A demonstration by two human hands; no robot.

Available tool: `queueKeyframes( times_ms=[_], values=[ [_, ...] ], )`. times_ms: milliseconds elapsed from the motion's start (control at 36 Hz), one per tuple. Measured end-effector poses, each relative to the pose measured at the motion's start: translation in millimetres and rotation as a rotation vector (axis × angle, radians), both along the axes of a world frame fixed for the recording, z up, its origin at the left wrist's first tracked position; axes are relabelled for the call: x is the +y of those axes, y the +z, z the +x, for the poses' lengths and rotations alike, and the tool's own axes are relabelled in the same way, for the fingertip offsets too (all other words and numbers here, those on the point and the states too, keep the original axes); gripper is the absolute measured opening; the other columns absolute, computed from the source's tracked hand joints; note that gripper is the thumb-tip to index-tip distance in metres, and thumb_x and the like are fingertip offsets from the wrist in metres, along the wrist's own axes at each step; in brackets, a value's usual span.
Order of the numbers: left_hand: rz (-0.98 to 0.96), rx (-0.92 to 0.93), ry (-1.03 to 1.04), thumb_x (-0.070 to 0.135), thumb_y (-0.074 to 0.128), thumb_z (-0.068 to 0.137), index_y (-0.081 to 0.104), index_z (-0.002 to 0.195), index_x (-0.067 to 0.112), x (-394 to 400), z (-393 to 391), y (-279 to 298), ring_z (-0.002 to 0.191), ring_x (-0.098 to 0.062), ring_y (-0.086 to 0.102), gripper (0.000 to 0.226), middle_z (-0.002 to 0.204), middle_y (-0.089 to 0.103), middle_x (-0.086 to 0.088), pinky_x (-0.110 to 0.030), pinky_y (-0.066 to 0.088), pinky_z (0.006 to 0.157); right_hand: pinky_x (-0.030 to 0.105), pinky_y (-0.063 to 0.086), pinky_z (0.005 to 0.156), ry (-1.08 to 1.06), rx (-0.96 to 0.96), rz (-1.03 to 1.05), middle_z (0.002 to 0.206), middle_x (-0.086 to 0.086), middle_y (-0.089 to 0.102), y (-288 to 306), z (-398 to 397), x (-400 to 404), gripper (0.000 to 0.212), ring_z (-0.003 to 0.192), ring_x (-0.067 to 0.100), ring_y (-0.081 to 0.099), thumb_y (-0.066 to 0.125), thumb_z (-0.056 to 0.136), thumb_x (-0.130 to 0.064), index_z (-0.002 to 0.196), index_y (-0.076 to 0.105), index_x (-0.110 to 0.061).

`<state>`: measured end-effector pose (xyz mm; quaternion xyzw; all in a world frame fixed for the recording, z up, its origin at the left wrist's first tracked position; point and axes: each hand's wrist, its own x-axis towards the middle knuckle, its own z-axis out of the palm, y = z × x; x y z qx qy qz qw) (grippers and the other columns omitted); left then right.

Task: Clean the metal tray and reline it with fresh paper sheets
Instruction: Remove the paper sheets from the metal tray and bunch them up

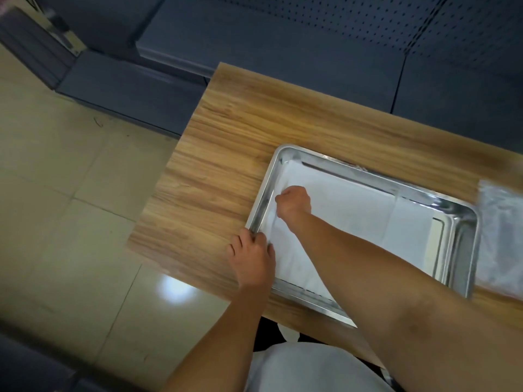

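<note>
A shiny rectangular metal tray (464,222) lies on the wooden table (226,142). White paper sheets (353,210) cover most of its floor, with bare metal showing along the right end. My left hand (252,258) rests on the tray's near-left corner, fingers over the rim and touching the paper's edge. My right hand (293,202) reaches across inside the tray, fingers curled and pressing the paper down near the left wall. Whether it pinches the paper is hidden.
A clear plastic packet (501,236) lies on the table just right of the tray. The table's left edge drops to a tiled floor (70,193). Dark blue shelving with pegboard (311,52) stands behind the table.
</note>
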<state>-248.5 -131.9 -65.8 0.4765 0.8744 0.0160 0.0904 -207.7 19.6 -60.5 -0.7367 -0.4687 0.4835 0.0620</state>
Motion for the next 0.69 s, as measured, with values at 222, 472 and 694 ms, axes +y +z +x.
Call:
queueKeyframes(
  times_ms=[222, 472, 694],
  values=[
    [0.003, -0.059, 0.103, 0.020, 0.078, 0.073, 0.072, 0.076, 0.013, 6.2, 8.2, 5.9, 0.084, -0.031, 0.052, 0.009, 0.088, 0.057, -0.009, -0.041, 0.042, 0.075, 0.035, 0.062, 0.061, -0.417, 0.405, -0.199, 0.086, 0.023, 0.070, -3.9, 12.1, -1.1, 0.026, 0.055, 0.028, 0.072, 0.047, 0.087, 0.009, 0.108, 0.060, 0.003],
    [0.182, -0.150, 0.029, 0.016, 0.073, 0.077, 0.069, 0.078, 0.019, -0.1, 11.9, 2.7, 0.085, -0.024, 0.058, 0.005, 0.082, 0.068, 0.002, -0.037, 0.042, 0.075, 0.040, 0.062, 0.078, -0.556, 0.515, -0.282, 0.053, 0.014, 0.069, 3.2, 26.8, -1.3, 0.016, 0.058, 0.025, 0.073, 0.047, 0.087, 0.009, 0.096, 0.060, 0.005],
    [0.242, -0.224, -0.046, 0.014, 0.074, 0.078, 0.071, 0.085, 0.021, -6.9, 19.7, 0.6, 0.080, -0.019, 0.061, 0.011, 0.079, 0.072, 0.005, -0.037, 0.049, 0.076, 0.031, 0.050, 0.057, -0.345, 0.353, -0.173, 0.075, 0.012, 0.056, 2.7, 38.4, -0.6, 0.020, 0.055, 0.020, 0.054, 0.071, 0.080, -0.017, 0.079, 0.054, -0.007]
  ],
)
